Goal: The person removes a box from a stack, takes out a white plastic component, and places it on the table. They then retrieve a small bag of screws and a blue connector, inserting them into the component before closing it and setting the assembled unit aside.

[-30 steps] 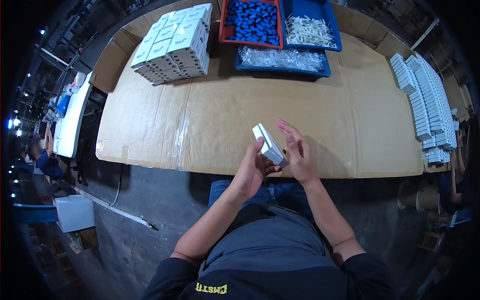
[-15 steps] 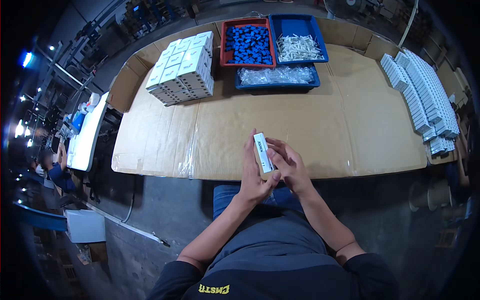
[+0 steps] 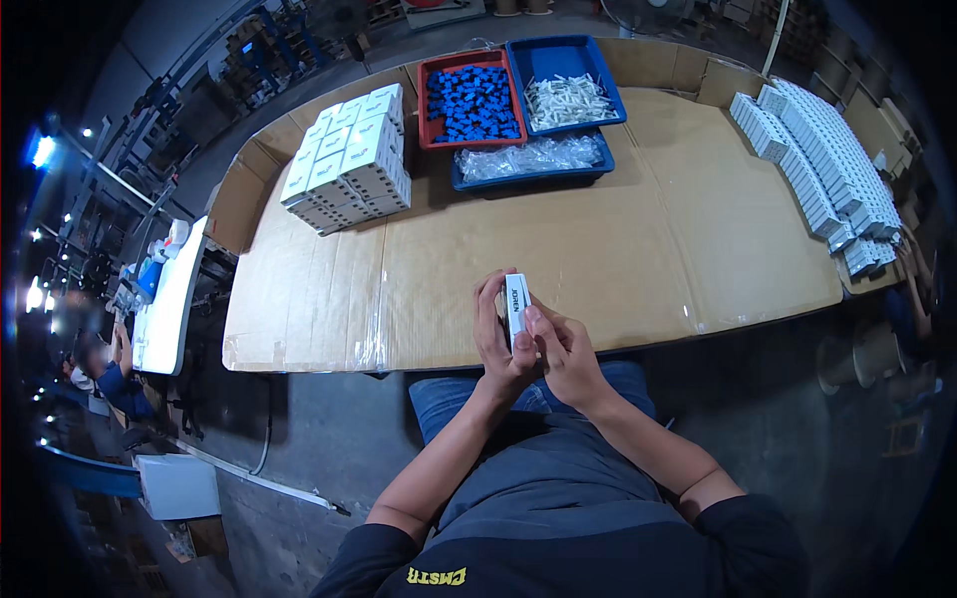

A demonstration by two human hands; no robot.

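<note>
A small white box with dark print stands between my two hands, above the near edge of the cardboard-covered table. My left hand wraps round its left side, fingers curled at the far end and thumb on the near end. From the right, my right hand closes on the box, its thumb pressed against the printed face near the middle. The other fingers of this hand are partly hidden behind the box.
A stack of white boxes stands at the back left. Behind the middle are a red tray of blue parts, a blue tray of white plastic pieces and another blue tray of clear bags. Rows of small white boxes line the right. Far left, a person sits at a white table.
The fingers of my left hand have gone from stretched out to curled round the box. The box has turned more upright, and my right thumb presses on its face.
</note>
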